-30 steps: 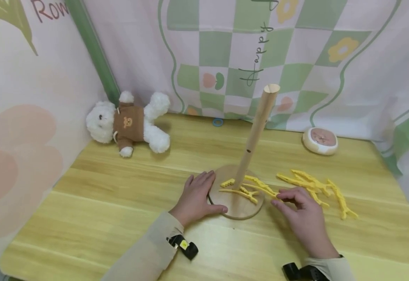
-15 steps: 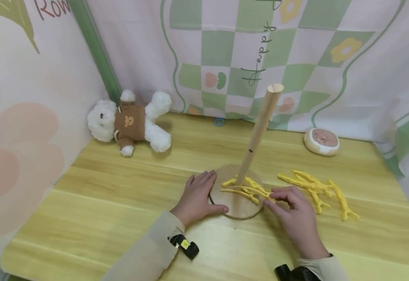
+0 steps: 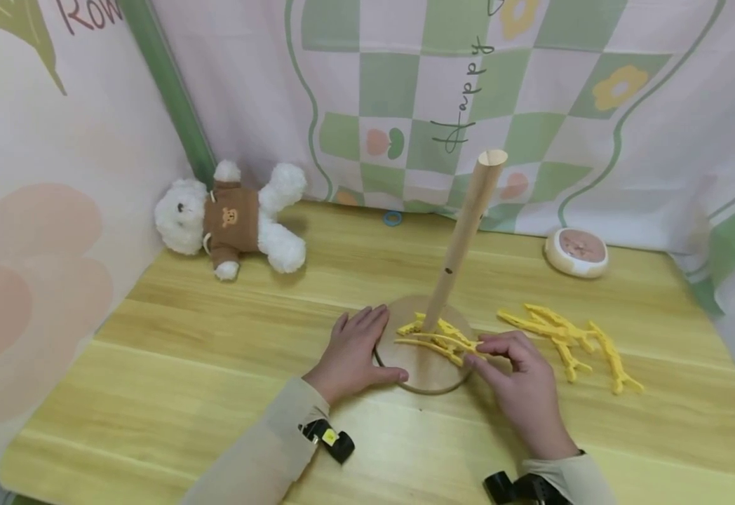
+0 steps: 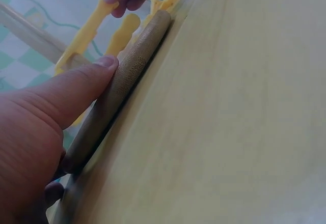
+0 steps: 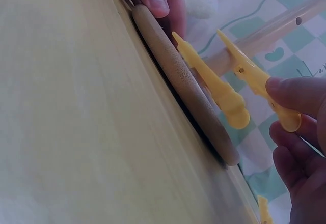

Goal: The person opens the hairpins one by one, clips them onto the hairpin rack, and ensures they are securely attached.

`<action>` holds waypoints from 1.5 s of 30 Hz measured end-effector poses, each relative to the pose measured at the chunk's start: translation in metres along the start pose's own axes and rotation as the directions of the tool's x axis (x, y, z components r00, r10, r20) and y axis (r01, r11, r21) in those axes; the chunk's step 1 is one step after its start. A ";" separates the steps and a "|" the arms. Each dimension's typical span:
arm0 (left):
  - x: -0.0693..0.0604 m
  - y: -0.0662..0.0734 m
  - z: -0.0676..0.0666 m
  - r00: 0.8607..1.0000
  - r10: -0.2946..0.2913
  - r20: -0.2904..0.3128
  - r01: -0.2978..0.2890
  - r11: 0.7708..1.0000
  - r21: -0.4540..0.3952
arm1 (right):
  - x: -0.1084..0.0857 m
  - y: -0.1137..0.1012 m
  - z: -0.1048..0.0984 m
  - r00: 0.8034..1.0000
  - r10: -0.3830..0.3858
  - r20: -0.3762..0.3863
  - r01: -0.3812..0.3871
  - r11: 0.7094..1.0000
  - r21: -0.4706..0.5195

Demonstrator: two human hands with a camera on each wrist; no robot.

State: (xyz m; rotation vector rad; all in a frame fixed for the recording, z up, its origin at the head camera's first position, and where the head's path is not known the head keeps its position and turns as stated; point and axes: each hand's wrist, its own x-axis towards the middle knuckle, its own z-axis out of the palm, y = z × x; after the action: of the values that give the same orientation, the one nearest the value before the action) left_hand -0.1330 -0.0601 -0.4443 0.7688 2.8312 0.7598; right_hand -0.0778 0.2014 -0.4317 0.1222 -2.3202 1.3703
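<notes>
My right hand (image 3: 525,387) pinches one end of a yellow plastic branch-shaped piece (image 5: 250,74) between thumb and fingers. In the right wrist view that piece is above the round wooden base (image 3: 427,375), beside another yellow piece (image 5: 216,89). Several yellow pieces lie on the base, around the foot of a wooden pole (image 3: 462,231) with small holes in its side. At the base's left edge my left hand (image 3: 351,358) rests with fingers extended along the rim. Its thumb (image 4: 84,84) presses on the near rim in the left wrist view.
More yellow branch-shaped pieces (image 3: 563,333) lie right of the base on the wooden table (image 3: 216,365). A white plush toy (image 3: 231,221) in a brown top lies at the back left. A small rounded white device (image 3: 576,252) and a blue ring (image 3: 392,219) are near the curtain.
My right hand has moved left with the yellow branch-shaped piece, which now overlaps the pieces on the base more closely. My left hand has stayed on the rim.
</notes>
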 end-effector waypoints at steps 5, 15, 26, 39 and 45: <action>0.000 -0.001 -0.001 1.000 0.011 0.020 -0.011 1.000 0.018 | 0.000 -0.001 0.000 1.000 0.009 -0.001 -0.009 1.000 0.025; 0.001 0.001 -0.001 0.999 0.008 0.047 -0.009 1.000 0.021 | 0.000 -0.004 0.003 0.999 0.011 0.041 -0.011 1.000 0.002; 0.000 0.001 -0.002 0.999 0.012 0.036 -0.013 1.000 0.017 | 0.002 -0.011 0.015 0.999 0.022 0.046 -0.021 0.999 -0.034; -0.001 0.001 -0.002 0.999 0.002 0.042 -0.002 1.000 0.009 | 0.000 -0.007 0.015 0.997 0.004 0.081 0.001 0.998 -0.064; 0.000 0.000 -0.002 0.999 0.001 0.038 -0.001 1.000 0.001 | -0.001 -0.005 0.008 0.997 -0.026 0.067 0.030 0.997 -0.067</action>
State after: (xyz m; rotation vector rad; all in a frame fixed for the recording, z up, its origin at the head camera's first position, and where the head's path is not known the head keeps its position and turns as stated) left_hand -0.1331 -0.0608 -0.4430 0.7764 2.7982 0.7364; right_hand -0.0780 0.1919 -0.4312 0.1807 -2.4073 1.2905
